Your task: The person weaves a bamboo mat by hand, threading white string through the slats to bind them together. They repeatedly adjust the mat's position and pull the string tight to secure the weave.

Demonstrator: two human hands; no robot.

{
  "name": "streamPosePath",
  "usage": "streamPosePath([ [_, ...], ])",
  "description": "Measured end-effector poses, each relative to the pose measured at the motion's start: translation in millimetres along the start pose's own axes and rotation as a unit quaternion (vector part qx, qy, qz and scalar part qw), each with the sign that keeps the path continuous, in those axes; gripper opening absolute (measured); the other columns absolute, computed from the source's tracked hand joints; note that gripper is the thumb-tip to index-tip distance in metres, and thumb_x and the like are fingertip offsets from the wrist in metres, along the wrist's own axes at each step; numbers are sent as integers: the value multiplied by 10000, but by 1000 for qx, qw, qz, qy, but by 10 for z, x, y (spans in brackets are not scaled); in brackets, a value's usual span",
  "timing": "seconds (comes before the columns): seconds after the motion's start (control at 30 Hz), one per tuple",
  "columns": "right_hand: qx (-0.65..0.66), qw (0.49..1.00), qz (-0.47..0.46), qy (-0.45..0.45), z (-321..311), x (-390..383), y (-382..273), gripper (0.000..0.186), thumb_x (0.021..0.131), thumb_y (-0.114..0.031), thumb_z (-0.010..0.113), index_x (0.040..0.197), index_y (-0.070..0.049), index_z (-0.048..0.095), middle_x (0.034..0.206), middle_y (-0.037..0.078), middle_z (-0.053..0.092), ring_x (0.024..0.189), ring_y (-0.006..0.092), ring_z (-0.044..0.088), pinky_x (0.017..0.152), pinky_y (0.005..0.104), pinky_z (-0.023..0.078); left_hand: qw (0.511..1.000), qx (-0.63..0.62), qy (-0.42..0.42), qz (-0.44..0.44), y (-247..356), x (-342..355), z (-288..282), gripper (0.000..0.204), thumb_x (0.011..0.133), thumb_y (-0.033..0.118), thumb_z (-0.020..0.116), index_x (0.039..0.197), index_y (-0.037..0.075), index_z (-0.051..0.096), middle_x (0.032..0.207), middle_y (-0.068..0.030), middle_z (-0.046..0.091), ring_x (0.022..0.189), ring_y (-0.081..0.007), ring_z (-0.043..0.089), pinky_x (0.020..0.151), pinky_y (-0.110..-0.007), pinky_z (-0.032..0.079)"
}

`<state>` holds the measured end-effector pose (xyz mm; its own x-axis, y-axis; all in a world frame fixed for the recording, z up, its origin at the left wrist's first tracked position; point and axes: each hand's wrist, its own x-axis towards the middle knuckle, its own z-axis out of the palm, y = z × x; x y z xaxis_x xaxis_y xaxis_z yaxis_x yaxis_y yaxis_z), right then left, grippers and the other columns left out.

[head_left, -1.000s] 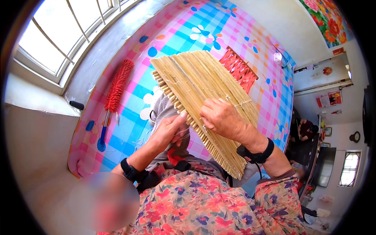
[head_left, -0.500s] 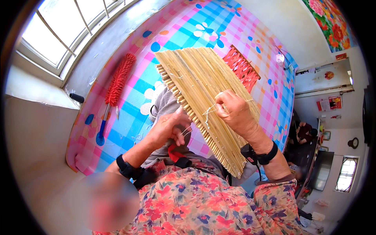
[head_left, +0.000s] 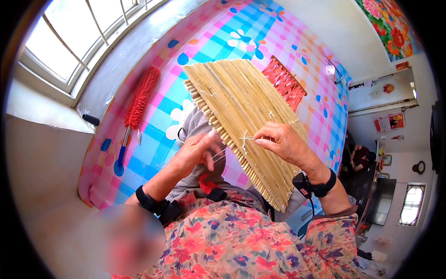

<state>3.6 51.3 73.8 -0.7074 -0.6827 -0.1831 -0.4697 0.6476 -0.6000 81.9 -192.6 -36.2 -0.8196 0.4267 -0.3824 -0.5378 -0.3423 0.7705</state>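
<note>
A bamboo slat mat point(head_left: 246, 125) lies slanted across the person's lap and out over a bed with a bright checked bedspread point(head_left: 204, 37) in pink, blue and white; its near end sits by the right forearm and its far end reaches toward the middle of the bed. The right hand point(head_left: 283, 144) rests on the mat's upper face, its grip pinched together on a thin white thread point(head_left: 245, 142) that runs left from the fingertips to a small knot at the mat's edge. The left hand point(head_left: 197, 151) is just beside the mat's left edge, fingers curled against the slat ends; strands of the same thread cross between its fingers and the mat, and the grip looks closed on them, though the fine strands are hard to follow. Under the left hand lies a grey cloth point(head_left: 195, 128), partly tucked beneath the mat. Both wrists wear black bands.

Far left on the bedspread lies a red bristle brush point(head_left: 139, 97) with a blue handle, well apart from the hands. Beyond the mat's far right side, a red woven piece point(head_left: 285, 81) lies touching or just beside it. A window point(head_left: 69, 42) stands at the far left.
</note>
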Motion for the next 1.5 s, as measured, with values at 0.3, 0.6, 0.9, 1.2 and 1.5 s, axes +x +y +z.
streamPosePath([
  [0.3, -141, 985, -56, 80, -54, -80, -60, 131, 861, -194, 621, 854, -64, 637, 795, 129, 588, 749, 339, 617, 647, 412, 504, 978, 189, 69, -48, 107, 271, 340, 768, 891, 656, 446, 738, -71, 644, 548, -105, 567, 371, -164, 497, 356, -281, 380],
  [0.6, -219, 970, -72, 70, -144, -176, 5, 193, 781, -185, 703, 934, -92, 632, 850, 105, 578, 822, 296, 616, 690, 391, 512, 983, 157, 92, -11, 1, 323, 306, 667, 911, 557, 506, 720, -65, 648, 562, -92, 569, 382, -154, 500, 347, -276, 369],
  [0.9, -259, 964, -42, 52, 66, -137, 446, 298, 735, -159, 744, 1010, -104, 642, 899, 94, 557, 854, 277, 603, 739, 367, 510, 981, 134, 136, -19, 83, 210, 332, 630, 916, 565, 521, 750, -35, 622, 542, -68, 541, 375, -145, 489, 360, -277, 387],
  [1.2, -236, 961, -102, 105, 339, 57, 586, 103, 772, -122, 648, 838, -77, 583, 848, 109, 577, 843, 299, 590, 819, 425, 436, 992, -73, 96, 22, 26, -116, 232, 511, 1020, 440, 367, 1028, -26, 577, 828, -112, 577, 561, -178, 578, 571, -302, 514],
  [1.5, 101, 993, 64, 18, 88, -17, 507, 86, 848, -95, 598, 868, -13, 579, 806, 111, 625, 691, 213, 607, 642, 320, 470, 994, -101, 13, 50, -74, -54, 128, 380, 1030, 356, 374, 1111, 13, 514, 807, -96, 593, 570, -153, 561, 610, -310, 523],
])
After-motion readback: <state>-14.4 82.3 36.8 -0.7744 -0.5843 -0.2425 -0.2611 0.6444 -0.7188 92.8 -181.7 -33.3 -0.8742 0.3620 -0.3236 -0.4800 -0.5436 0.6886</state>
